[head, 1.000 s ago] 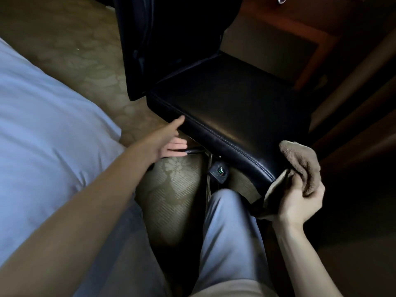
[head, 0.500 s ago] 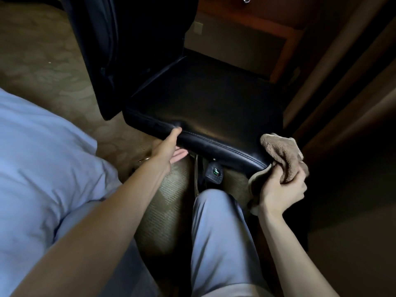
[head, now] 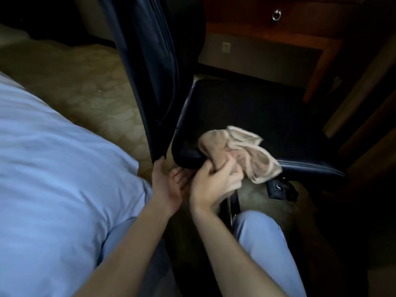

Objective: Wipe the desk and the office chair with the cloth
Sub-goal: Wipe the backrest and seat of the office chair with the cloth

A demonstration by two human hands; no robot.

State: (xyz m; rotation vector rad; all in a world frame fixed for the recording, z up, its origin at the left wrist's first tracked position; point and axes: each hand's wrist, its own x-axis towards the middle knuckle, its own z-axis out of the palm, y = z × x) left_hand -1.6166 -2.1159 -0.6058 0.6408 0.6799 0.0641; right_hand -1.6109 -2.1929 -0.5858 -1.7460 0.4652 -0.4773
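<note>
The black leather office chair (head: 246, 116) stands in front of me, its backrest (head: 154, 82) upright on the left and its seat to the right. My right hand (head: 212, 181) grips the bunched beige cloth (head: 237, 151) and holds it against the seat's near left corner. My left hand (head: 167, 185) is just below the backrest's lower corner, thumb touching it, fingers straight and reaching under the seat. The wooden desk (head: 278, 24) with a ring drawer pull is at the top right, behind the chair.
A bed with a light blue cover (head: 53, 168) fills the left side. Patterned carpet (head: 90, 93) lies between bed and chair. My knee in light trousers (head: 263, 243) is under the seat edge. A small black control (head: 280, 189) hangs below the seat. Dark panels stand at right.
My right hand has carried the cloth from the seat's near right corner to its near left corner. My left hand has slid from the seat's front edge to the backrest's lower corner.
</note>
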